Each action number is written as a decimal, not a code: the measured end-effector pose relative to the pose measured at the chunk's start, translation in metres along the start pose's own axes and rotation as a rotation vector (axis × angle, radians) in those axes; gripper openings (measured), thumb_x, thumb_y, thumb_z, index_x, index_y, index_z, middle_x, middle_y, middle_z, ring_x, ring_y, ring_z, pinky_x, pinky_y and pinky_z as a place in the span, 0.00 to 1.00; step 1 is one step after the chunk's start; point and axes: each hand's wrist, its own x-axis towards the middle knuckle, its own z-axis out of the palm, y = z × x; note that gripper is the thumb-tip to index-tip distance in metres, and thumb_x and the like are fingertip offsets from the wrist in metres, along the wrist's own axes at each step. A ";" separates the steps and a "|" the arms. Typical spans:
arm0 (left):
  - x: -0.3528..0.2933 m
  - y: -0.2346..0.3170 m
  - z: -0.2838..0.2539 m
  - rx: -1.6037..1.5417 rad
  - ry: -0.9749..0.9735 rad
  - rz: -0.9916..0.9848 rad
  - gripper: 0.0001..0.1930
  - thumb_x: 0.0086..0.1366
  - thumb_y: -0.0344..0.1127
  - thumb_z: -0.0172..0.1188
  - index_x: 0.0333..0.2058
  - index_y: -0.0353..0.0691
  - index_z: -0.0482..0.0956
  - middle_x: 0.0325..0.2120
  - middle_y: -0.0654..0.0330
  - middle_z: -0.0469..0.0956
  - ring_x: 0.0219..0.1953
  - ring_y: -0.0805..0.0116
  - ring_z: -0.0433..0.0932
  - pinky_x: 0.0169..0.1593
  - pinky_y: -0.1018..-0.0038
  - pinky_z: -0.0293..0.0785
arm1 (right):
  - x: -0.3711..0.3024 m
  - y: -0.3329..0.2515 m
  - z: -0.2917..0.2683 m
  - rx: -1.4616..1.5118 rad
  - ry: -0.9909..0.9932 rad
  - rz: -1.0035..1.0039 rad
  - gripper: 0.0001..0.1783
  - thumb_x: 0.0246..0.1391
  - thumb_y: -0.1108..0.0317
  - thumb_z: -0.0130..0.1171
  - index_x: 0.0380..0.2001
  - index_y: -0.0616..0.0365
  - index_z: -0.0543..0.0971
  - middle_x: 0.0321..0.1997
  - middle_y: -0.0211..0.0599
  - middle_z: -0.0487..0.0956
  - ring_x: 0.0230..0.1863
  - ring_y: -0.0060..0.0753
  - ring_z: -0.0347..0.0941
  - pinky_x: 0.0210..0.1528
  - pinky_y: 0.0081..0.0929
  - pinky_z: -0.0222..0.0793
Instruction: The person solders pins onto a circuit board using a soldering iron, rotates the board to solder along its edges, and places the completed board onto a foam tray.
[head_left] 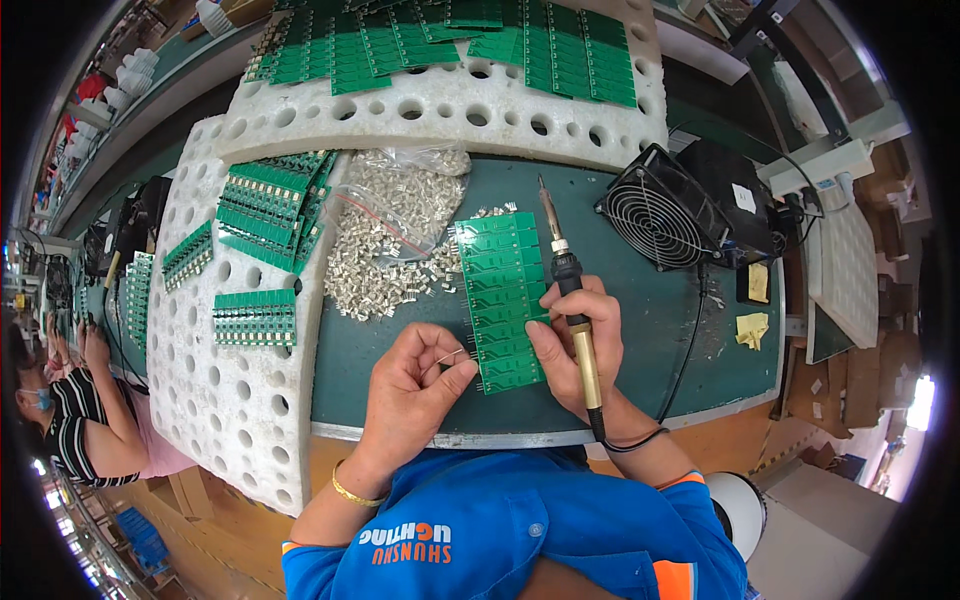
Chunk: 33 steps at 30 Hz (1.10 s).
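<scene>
My right hand (583, 340) is closed round a soldering iron (580, 335) with a gold-coloured handle. Its metal tip points up and away from me, clear of the board. The same hand's thumb and fingers press on the right edge of a green circuit board panel (503, 300), which lies lengthwise in front of me. Thin pins stick out along the panel's left edge. Beside that edge, near its lower end, my left hand (425, 383) pinches a thin silvery solder wire (450, 356). The thumb tip is close to the panel; whether it touches I cannot tell.
Small metallic connectors (370, 285) lie heaped by an open plastic bag (410, 190). Holed white foam slabs (250, 420) carry populated boards (270, 215) at left and green panels (580, 55) at back. A fan (655, 215) stands at right. Another person (95, 410) works far left.
</scene>
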 end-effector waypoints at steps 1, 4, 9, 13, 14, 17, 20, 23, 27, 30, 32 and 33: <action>0.000 0.001 0.000 -0.002 -0.012 -0.029 0.10 0.61 0.24 0.62 0.37 0.36 0.69 0.28 0.68 0.73 0.28 0.87 0.67 0.32 0.88 0.63 | 0.000 0.000 0.001 0.004 0.006 -0.009 0.18 0.50 0.77 0.63 0.42 0.58 0.67 0.36 0.42 0.72 0.28 0.27 0.69 0.27 0.23 0.67; 0.000 0.003 0.000 -0.054 -0.021 -0.018 0.10 0.61 0.24 0.62 0.37 0.36 0.69 0.27 0.69 0.72 0.28 0.87 0.66 0.31 0.88 0.63 | 0.000 0.000 0.001 0.005 0.004 -0.001 0.18 0.50 0.77 0.63 0.42 0.59 0.67 0.36 0.42 0.72 0.28 0.27 0.69 0.27 0.22 0.66; 0.001 0.000 0.000 -0.022 -0.015 -0.018 0.09 0.62 0.25 0.61 0.38 0.36 0.70 0.27 0.70 0.73 0.26 0.88 0.64 0.29 0.89 0.60 | -0.002 0.001 0.001 0.000 0.005 0.002 0.19 0.49 0.78 0.63 0.42 0.59 0.68 0.36 0.42 0.72 0.28 0.26 0.69 0.27 0.22 0.67; 0.001 -0.001 -0.003 -0.031 -0.029 -0.042 0.09 0.62 0.24 0.61 0.38 0.36 0.70 0.27 0.69 0.71 0.29 0.86 0.67 0.33 0.88 0.64 | -0.001 0.000 0.001 -0.017 -0.007 -0.008 0.19 0.49 0.78 0.63 0.42 0.59 0.68 0.35 0.42 0.72 0.27 0.27 0.69 0.26 0.22 0.67; 0.001 -0.001 -0.003 -0.031 -0.029 -0.043 0.09 0.62 0.24 0.61 0.38 0.36 0.70 0.27 0.69 0.71 0.29 0.86 0.67 0.33 0.88 0.64 | -0.001 0.000 0.001 -0.017 -0.006 -0.007 0.19 0.49 0.78 0.63 0.42 0.59 0.68 0.35 0.42 0.72 0.27 0.27 0.69 0.26 0.22 0.67; 0.002 0.000 -0.002 -0.039 -0.027 -0.060 0.09 0.62 0.25 0.61 0.37 0.36 0.69 0.27 0.69 0.72 0.29 0.86 0.67 0.33 0.87 0.64 | 0.000 0.000 0.001 -0.020 -0.007 -0.013 0.19 0.49 0.78 0.64 0.42 0.58 0.68 0.35 0.43 0.72 0.27 0.28 0.69 0.26 0.22 0.66; 0.001 -0.002 -0.002 -0.050 -0.022 -0.054 0.09 0.62 0.25 0.61 0.37 0.36 0.69 0.27 0.70 0.72 0.29 0.86 0.68 0.33 0.87 0.64 | -0.001 0.000 0.001 -0.033 -0.007 -0.017 0.19 0.49 0.77 0.64 0.42 0.58 0.68 0.35 0.43 0.72 0.28 0.29 0.69 0.27 0.23 0.67; 0.001 -0.005 0.001 -0.048 0.014 0.006 0.07 0.62 0.24 0.60 0.36 0.36 0.70 0.26 0.71 0.72 0.24 0.90 0.61 0.26 0.90 0.57 | -0.002 0.001 0.001 -0.058 -0.004 -0.026 0.19 0.48 0.77 0.64 0.42 0.58 0.68 0.35 0.43 0.72 0.29 0.31 0.70 0.28 0.25 0.67; 0.001 -0.004 0.001 -0.048 0.007 -0.038 0.08 0.62 0.24 0.61 0.36 0.38 0.70 0.26 0.71 0.72 0.28 0.87 0.67 0.33 0.88 0.63 | -0.002 0.003 0.001 -0.049 -0.003 -0.005 0.19 0.48 0.78 0.64 0.42 0.58 0.68 0.36 0.44 0.72 0.30 0.33 0.70 0.30 0.26 0.68; 0.001 -0.004 0.001 -0.064 0.016 -0.045 0.08 0.62 0.24 0.61 0.35 0.38 0.70 0.26 0.72 0.71 0.28 0.87 0.66 0.33 0.88 0.63 | -0.002 0.003 0.001 -0.061 -0.009 -0.009 0.20 0.47 0.79 0.64 0.42 0.58 0.68 0.35 0.44 0.72 0.31 0.34 0.70 0.31 0.26 0.68; 0.000 -0.004 0.001 -0.058 0.021 -0.050 0.08 0.62 0.24 0.61 0.35 0.38 0.70 0.26 0.72 0.71 0.28 0.87 0.66 0.33 0.88 0.63 | -0.002 0.002 0.001 -0.067 -0.010 -0.006 0.20 0.47 0.79 0.64 0.42 0.58 0.68 0.35 0.44 0.72 0.31 0.35 0.70 0.31 0.26 0.68; -0.001 -0.002 0.002 -0.006 0.034 -0.050 0.08 0.62 0.24 0.61 0.35 0.38 0.70 0.26 0.72 0.71 0.28 0.87 0.66 0.33 0.87 0.63 | -0.001 0.001 0.001 -0.090 -0.016 -0.023 0.19 0.47 0.80 0.64 0.42 0.59 0.69 0.35 0.44 0.72 0.31 0.35 0.70 0.31 0.27 0.68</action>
